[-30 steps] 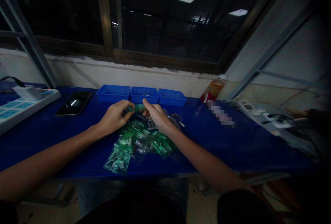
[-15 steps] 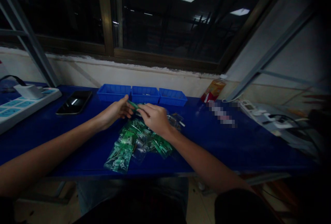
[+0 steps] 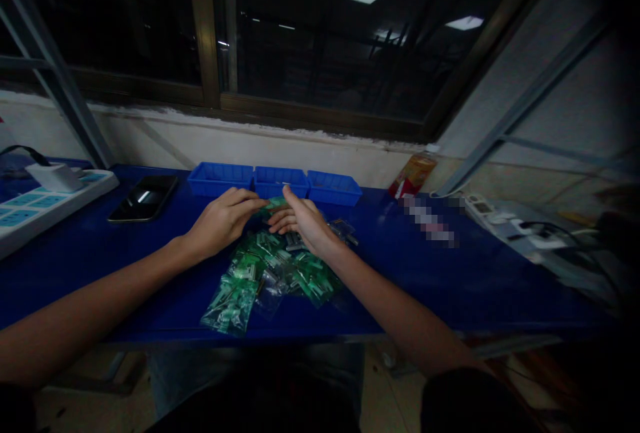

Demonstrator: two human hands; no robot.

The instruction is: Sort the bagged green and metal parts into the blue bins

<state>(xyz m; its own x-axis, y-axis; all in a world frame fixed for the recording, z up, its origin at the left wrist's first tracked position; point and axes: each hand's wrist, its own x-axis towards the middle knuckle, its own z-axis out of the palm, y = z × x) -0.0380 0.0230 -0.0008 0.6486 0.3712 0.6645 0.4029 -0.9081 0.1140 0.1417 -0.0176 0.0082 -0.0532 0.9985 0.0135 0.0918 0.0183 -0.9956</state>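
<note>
My left hand (image 3: 225, 218) pinches the near-left edge of a small clear-and-green plastic bag (image 3: 274, 204), just in front of the blue bins. My right hand (image 3: 305, 223) is at the bag's right side, thumb raised and fingers stretched apart from it; whether the fingertips touch the bag I cannot tell. Below both hands lies a pile of similar green-printed bags (image 3: 250, 266) with pale, slim pieces inside. Partly behind my right hand are clear bags (image 3: 343, 229) with greyish contents.
Three blue bins (image 3: 220, 181) stand in a row along the wall, the middle one holding a small pale piece. A phone (image 3: 144, 198) and a white power strip (image 3: 55, 201) are on the left. At the right are a bottle (image 3: 414, 174) and another power strip with cables (image 3: 530, 233).
The left hand has turned over and now pinches the bag, where the right hand pinched it before. My right hand has opened and shifted slightly right, thumb up.
</note>
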